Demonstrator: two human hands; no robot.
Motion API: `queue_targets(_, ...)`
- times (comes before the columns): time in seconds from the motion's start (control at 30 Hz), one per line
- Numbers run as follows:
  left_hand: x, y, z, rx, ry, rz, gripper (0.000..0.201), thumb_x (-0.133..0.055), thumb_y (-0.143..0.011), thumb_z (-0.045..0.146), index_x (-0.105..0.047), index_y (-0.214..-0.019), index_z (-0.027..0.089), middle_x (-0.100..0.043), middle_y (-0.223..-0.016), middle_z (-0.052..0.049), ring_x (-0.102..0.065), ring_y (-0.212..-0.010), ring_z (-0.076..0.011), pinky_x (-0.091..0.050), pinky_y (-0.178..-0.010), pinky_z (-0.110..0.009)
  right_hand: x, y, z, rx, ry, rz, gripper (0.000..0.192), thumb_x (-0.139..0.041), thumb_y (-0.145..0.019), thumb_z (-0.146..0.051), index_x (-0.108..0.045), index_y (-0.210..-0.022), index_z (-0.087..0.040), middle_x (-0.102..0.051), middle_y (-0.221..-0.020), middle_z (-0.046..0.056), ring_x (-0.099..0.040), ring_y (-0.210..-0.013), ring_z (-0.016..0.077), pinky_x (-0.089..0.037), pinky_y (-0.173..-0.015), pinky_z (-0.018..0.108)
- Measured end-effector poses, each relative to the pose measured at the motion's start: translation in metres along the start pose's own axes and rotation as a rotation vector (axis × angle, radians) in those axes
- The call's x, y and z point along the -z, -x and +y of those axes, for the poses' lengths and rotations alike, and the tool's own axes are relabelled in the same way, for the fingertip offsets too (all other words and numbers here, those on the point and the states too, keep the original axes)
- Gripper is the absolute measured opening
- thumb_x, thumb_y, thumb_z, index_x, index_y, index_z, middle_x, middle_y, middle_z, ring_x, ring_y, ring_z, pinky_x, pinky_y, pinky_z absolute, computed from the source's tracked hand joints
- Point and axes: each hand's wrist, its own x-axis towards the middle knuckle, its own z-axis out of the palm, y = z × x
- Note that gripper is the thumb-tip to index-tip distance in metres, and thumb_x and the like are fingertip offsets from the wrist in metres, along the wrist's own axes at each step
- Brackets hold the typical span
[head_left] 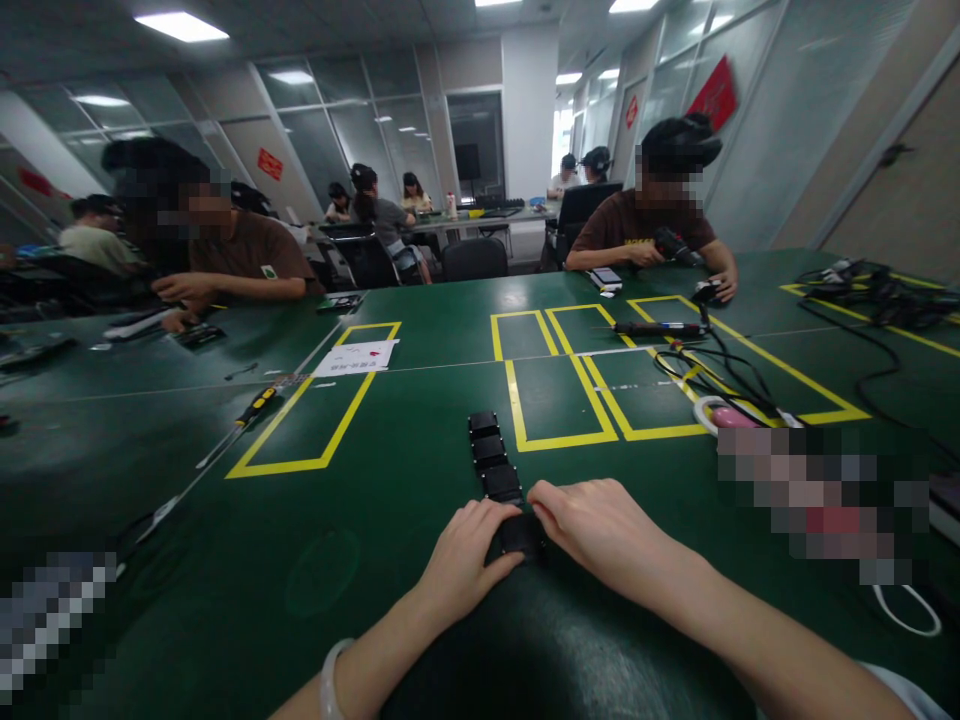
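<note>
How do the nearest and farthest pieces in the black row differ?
The nearest black piece is held by the left hand, with the right hand at its edge; the farthest black piece is untouched. The nearest is partly covered by the hands, while the farthest is uncovered. Both are dark and blocky.

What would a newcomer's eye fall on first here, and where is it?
Probably the left hand and right hand in the lower middle, gathered at a black block, the nearest in a row of black blocks. Next, bright yellow outlines mark the green table beyond.
</note>
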Motion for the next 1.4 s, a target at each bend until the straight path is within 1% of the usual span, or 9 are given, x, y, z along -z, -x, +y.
queue_targets(0.37, 0.0019, -0.0001, 0.0017, 0.001, 0.011, -0.002, 0.035, -0.061, -0.088, 0.034, -0.05, -0.12, 0.027, -0.058, -0.118, -0.003, -0.053, -0.103, -0.0236, -0.044, -0.086, -0.037, 0.0032, 0.0012, -0.0037, 0.002, 0.008, -0.01, 0.016, -0.039, -0.094, -0.021, -0.055, -0.093, -0.02, -0.069, -0.076, 0.001, -0.064, -0.062, 0.0151, -0.017, -0.049, 0.029)
queue_targets(0.7, 0.0004, 0.0002, 0.0004, -0.011, 0.004, 0.006, 0.036, -0.06, -0.088, 0.035, -0.049, -0.121, 0.027, -0.058, -0.117, -0.003, -0.053, -0.103, -0.0236, -0.044, -0.086, -0.037, 0.0051, 0.0043, -0.0024, 0.019, -0.054, -0.001, 0.013, -0.04, -0.094, -0.02, -0.052, -0.097, -0.02, -0.069, -0.084, 0.0, -0.065, -0.067, 0.0144, -0.021, -0.05, 0.028)
queue_targets(0.83, 0.0003, 0.0003, 0.0007, -0.004, 0.012, 0.001, 0.036, -0.061, -0.088, 0.035, -0.049, -0.121, 0.027, -0.057, -0.117, -0.003, -0.052, -0.103, -0.0233, -0.043, -0.086, -0.037, 0.0054, 0.0045, -0.0031, 0.003, -0.007, 0.0, 0.014, -0.038, -0.095, -0.023, -0.052, -0.095, -0.02, -0.068, -0.076, 0.0, -0.064, -0.062, 0.0155, -0.019, -0.049, 0.029)
queue_targets(1.0, 0.0, 0.0002, 0.0008, 0.0, 0.012, -0.005, 0.035, -0.061, -0.088, 0.033, -0.049, -0.121, 0.028, -0.057, -0.118, -0.002, -0.052, -0.103, -0.0226, -0.043, -0.086, -0.036, 0.0068, 0.0033, -0.0052, -0.023, 0.063, -0.025, 0.025, -0.031, -0.098, -0.033, -0.053, -0.092, -0.021, -0.068, -0.07, 0.002, -0.065, -0.06, 0.0183, -0.016, -0.048, 0.029)
queue_targets(1.1, -0.0003, 0.0, 0.0001, 0.001, 0.009, -0.002, 0.036, -0.061, -0.088, 0.033, -0.049, -0.121, 0.028, -0.057, -0.119, -0.001, -0.052, -0.104, -0.0228, -0.043, -0.086, -0.036, 0.0064, 0.0028, -0.0053, -0.005, 0.068, -0.037, 0.021, -0.034, -0.098, -0.029, -0.052, -0.092, -0.02, -0.068, -0.07, 0.001, -0.064, -0.059, 0.0177, -0.016, -0.047, 0.029)
queue_targets(1.17, -0.0004, 0.0, -0.0005, -0.001, 0.006, 0.0, 0.036, -0.061, -0.088, 0.033, -0.049, -0.121, 0.028, -0.057, -0.119, -0.002, -0.052, -0.104, -0.0231, -0.043, -0.086, -0.036, 0.0057, 0.0033, -0.0048, 0.017, 0.046, -0.021, 0.017, -0.037, -0.096, -0.025, -0.052, -0.093, -0.02, -0.068, -0.072, 0.0, -0.064, -0.059, 0.0165, -0.017, -0.047, 0.029)
queue_targets(1.27, -0.0006, 0.0001, -0.0013, -0.006, 0.0, 0.004, 0.036, -0.062, -0.088, 0.033, -0.048, -0.121, 0.027, -0.057, -0.118, -0.002, -0.052, -0.103, -0.0229, -0.043, -0.086, -0.036, 0.0052, 0.0047, -0.004, 0.039, 0.006, 0.009, 0.012, -0.039, -0.095, -0.022, -0.051, -0.094, -0.021, -0.068, -0.077, -0.001, -0.064, -0.062, 0.0155, -0.019, -0.048, 0.029)
queue_targets(1.4, -0.001, 0.0, -0.0015, -0.017, -0.008, 0.004, 0.037, -0.062, -0.087, 0.033, -0.048, -0.121, 0.027, -0.057, -0.118, -0.002, -0.052, -0.103, -0.0234, -0.043, -0.086, -0.036, 0.0066, 0.0058, -0.0044, 0.052, -0.02, 0.011, 0.009, -0.041, -0.093, -0.02, -0.049, -0.096, -0.021, -0.066, -0.083, -0.001, -0.064, -0.066, 0.0154, -0.021, -0.049, 0.028)
